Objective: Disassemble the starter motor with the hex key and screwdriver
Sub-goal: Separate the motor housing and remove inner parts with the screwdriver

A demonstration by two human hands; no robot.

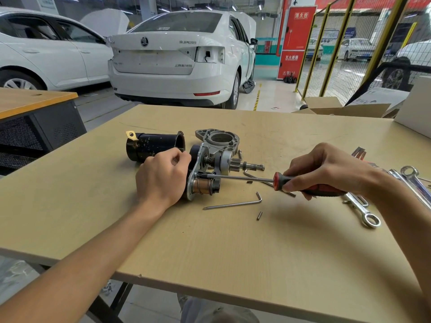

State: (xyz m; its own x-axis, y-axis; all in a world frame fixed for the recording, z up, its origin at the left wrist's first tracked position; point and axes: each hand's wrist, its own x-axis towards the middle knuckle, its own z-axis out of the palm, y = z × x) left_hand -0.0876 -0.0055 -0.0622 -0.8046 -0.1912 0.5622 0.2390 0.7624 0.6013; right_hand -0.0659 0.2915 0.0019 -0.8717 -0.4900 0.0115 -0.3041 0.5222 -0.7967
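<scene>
The partly stripped starter motor (210, 169) lies on its side in the middle of the wooden table (233, 252), its copper-wound solenoid and pinion shaft exposed. My left hand (163, 180) grips the motor's left end and steadies it. My right hand (326, 171) grips the red-and-black handle of a screwdriver (235, 178); the shaft points left and its tip sits at the motor's metal end plate. A black cylindrical motor housing (151, 145) lies behind my left hand. A grey aluminium nose bracket (219, 137) lies behind the motor. A hex key (233, 203) lies in front.
A small pin (259, 215) lies near the hex key. Several combination wrenches (363, 206) sit at the right, partly under my right wrist. Cardboard boxes (349, 108) stand at the table's far right corner. White cars are parked beyond the table, with another desk (35, 101) to the left.
</scene>
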